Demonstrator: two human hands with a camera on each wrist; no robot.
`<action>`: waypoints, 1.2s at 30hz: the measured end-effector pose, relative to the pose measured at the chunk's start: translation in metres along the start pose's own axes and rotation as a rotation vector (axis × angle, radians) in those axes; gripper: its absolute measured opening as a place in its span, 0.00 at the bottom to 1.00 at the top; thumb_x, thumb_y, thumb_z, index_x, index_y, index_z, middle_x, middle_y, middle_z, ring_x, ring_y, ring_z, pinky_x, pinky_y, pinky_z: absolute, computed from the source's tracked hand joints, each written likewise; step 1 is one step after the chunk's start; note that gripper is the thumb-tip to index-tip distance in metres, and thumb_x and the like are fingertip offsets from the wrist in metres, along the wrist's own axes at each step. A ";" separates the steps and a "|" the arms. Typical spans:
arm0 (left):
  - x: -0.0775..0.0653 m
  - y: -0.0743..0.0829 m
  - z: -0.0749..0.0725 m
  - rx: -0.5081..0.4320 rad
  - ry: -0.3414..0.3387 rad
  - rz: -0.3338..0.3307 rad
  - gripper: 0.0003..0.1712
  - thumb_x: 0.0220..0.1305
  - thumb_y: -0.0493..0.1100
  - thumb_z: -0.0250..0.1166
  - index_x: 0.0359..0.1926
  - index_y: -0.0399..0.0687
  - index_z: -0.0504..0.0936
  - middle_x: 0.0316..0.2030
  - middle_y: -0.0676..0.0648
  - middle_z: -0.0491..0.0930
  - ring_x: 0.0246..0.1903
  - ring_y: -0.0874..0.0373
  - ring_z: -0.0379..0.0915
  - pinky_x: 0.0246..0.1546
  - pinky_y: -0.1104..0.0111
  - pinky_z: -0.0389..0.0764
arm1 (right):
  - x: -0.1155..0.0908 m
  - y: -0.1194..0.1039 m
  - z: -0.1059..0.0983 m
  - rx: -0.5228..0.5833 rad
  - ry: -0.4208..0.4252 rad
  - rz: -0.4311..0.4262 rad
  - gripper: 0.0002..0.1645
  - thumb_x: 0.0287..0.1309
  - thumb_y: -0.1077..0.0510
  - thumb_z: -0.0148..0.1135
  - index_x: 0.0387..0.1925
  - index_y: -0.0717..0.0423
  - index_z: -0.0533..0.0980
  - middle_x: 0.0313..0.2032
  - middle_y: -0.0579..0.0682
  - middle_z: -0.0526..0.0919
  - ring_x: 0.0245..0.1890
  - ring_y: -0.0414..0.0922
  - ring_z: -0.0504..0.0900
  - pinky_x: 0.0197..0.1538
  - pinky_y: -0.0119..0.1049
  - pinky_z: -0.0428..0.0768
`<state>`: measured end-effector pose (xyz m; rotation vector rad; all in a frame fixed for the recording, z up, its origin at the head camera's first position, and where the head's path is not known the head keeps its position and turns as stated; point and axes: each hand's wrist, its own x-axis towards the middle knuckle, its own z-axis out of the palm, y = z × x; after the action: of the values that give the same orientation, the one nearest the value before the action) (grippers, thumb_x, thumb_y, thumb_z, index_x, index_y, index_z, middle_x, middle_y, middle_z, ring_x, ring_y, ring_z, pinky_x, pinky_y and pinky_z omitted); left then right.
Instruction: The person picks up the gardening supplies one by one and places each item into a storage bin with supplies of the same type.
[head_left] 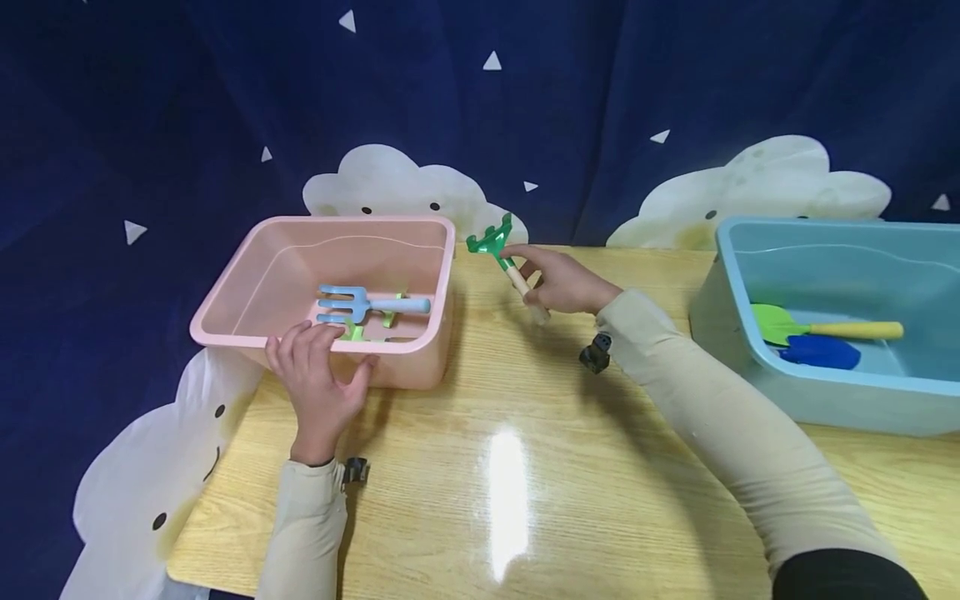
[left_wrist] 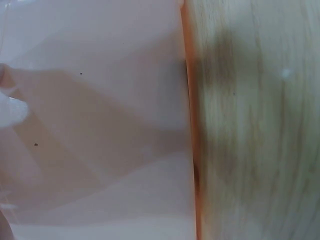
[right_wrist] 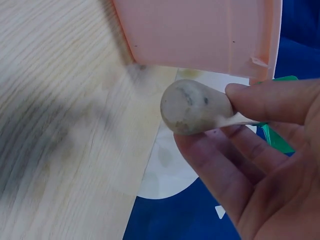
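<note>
My right hand [head_left: 566, 282] grips a small hand rake by its pale wooden handle [head_left: 519, 282]. The rake's green head [head_left: 491, 241] points up and away, just right of the pink bin [head_left: 442, 333]. In the right wrist view, thumb and fingers close round the handle [right_wrist: 187, 107], its rounded end toward the camera. At the bin's front, my left hand [head_left: 318, 392] holds the rim, fingers over the edge and thumb at the outer wall. Inside the bin lies a light blue garden fork [head_left: 360, 305], partly covering light green pieces [head_left: 390, 317].
A blue bin [head_left: 750, 350] stands on the right, holding a green shovel with a yellow handle [head_left: 855, 330] and a dark blue shovel head [head_left: 821, 352]. Both bins stand on a wooden table [head_left: 450, 500], with a dark blue cloud-patterned curtain [head_left: 562, 108] behind it.
</note>
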<state>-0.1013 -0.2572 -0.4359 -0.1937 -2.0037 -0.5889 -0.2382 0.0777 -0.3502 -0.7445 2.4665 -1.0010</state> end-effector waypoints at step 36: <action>-0.001 0.001 0.000 -0.019 0.022 0.018 0.28 0.46 0.54 0.69 0.44 0.38 0.80 0.44 0.37 0.80 0.53 0.40 0.67 0.69 0.46 0.43 | 0.001 -0.046 -0.036 -0.030 -0.063 -0.034 0.45 0.57 0.71 0.60 0.73 0.40 0.60 0.54 0.57 0.81 0.46 0.52 0.86 0.43 0.45 0.85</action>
<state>-0.1005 -0.2560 -0.4361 -0.2157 -1.9737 -0.5960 -0.2421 0.0681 -0.2927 -0.8176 2.4269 -0.9399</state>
